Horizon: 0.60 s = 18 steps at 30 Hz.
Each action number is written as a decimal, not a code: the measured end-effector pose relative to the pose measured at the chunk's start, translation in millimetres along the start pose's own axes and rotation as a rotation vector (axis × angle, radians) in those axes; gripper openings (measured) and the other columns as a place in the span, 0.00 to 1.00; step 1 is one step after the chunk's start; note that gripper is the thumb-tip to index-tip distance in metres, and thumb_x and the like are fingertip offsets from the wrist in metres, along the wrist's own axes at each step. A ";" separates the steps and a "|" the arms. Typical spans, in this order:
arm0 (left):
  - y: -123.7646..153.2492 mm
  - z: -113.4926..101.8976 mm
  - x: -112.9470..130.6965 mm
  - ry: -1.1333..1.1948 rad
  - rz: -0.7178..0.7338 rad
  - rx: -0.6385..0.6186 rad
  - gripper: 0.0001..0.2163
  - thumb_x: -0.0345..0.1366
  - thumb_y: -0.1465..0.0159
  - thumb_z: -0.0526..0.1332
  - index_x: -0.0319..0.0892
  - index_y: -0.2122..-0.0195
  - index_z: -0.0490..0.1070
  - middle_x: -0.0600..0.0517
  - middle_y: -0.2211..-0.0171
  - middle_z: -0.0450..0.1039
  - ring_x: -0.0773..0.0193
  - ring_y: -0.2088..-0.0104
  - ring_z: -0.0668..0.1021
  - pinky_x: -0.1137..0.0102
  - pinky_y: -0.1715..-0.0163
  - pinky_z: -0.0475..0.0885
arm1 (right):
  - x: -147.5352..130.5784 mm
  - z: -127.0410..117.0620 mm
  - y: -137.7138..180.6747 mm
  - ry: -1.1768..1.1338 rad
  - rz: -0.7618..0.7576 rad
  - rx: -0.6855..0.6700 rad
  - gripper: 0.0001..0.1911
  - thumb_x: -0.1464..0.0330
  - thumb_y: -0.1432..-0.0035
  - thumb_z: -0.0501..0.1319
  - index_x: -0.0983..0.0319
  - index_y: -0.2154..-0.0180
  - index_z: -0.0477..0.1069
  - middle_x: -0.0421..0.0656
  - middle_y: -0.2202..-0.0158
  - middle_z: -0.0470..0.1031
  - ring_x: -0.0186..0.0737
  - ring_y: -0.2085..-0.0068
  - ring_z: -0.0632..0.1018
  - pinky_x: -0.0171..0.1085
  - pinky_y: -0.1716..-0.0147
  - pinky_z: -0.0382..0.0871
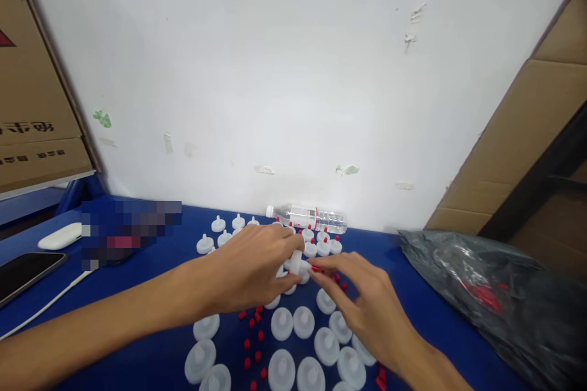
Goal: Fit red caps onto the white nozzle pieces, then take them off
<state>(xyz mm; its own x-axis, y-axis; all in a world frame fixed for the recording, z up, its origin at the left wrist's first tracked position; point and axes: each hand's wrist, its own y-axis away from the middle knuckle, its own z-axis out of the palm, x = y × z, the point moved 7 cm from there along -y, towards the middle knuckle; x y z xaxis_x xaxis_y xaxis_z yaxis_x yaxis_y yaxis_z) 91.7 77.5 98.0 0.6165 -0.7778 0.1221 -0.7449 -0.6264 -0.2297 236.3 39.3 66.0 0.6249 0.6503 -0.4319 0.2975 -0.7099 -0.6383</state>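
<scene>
Landmark: one clear water bottle (308,218), lying on its side along the wall.

Left hand (257,266): in front of the bottle; thumb and fingers closed about the rim of one white lid (296,263), nozzle turned rightward.

Right hand (364,293): to the right of that lid, nearer than the bottle; thumb and forefinger nearly together, pinching one red cap (315,268) at the nozzle tip. Whether the cap is fully seated: cannot tell.

Capped lids (323,247): grouped just in front of the bottle.

Bare lids (281,324): nearer the wearer than the bottle, more to its left.

Loose caps (261,336): scattered well in front of the bottle, among the bare lids.

Grey plastic bag (463,269): right of the bottle.

Handling note, by judgement: keep cap and nozzle in one line, brace the rim, press evenly; a tilted cap could slip off.
</scene>
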 end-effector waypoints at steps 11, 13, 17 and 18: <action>-1.8 21.8 12.3 0.721 -0.027 -0.310 0.17 0.43 0.32 0.58 0.41 0.77 0.64 0.58 0.81 0.61 0.70 0.79 0.66 0.72 0.78 0.59 | -46.4 -13.0 4.5 0.429 -0.604 0.119 0.10 0.80 0.29 0.54 0.68 0.56 0.73 0.42 0.69 0.82 0.34 0.71 0.77 0.41 0.63 0.65; -5.2 23.7 10.5 0.944 -0.037 -0.391 0.18 0.44 0.33 0.59 0.41 0.78 0.65 0.58 0.81 0.61 0.70 0.79 0.66 0.73 0.79 0.58 | -50.6 -20.8 5.4 0.445 -0.633 0.162 0.10 0.78 0.28 0.54 0.68 0.54 0.73 0.44 0.67 0.83 0.34 0.70 0.78 0.41 0.62 0.66; -4.0 17.3 10.9 1.193 0.003 -0.538 0.25 0.48 0.32 0.56 0.40 0.83 0.66 0.54 0.85 0.63 0.71 0.84 0.60 0.71 0.83 0.53 | -22.1 -47.8 8.0 0.533 -0.587 0.211 0.14 0.78 0.29 0.53 0.63 0.51 0.75 0.43 0.64 0.85 0.35 0.68 0.80 0.40 0.59 0.69; -3.0 13.1 9.1 1.191 0.012 -0.546 0.26 0.48 0.31 0.54 0.39 0.83 0.68 0.53 0.85 0.64 0.70 0.84 0.60 0.71 0.83 0.53 | -5.6 -59.0 7.0 0.583 -0.502 0.251 0.14 0.77 0.29 0.54 0.60 0.52 0.76 0.41 0.64 0.85 0.35 0.68 0.80 0.40 0.57 0.69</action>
<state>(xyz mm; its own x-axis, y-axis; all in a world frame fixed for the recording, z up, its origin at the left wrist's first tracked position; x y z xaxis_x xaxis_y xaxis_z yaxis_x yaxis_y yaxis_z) 102.9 73.0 87.1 0.2169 -0.1749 0.9604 -0.9287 -0.3401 0.1478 277.4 14.8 101.5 0.7567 0.5801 0.3015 0.5147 -0.2441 -0.8219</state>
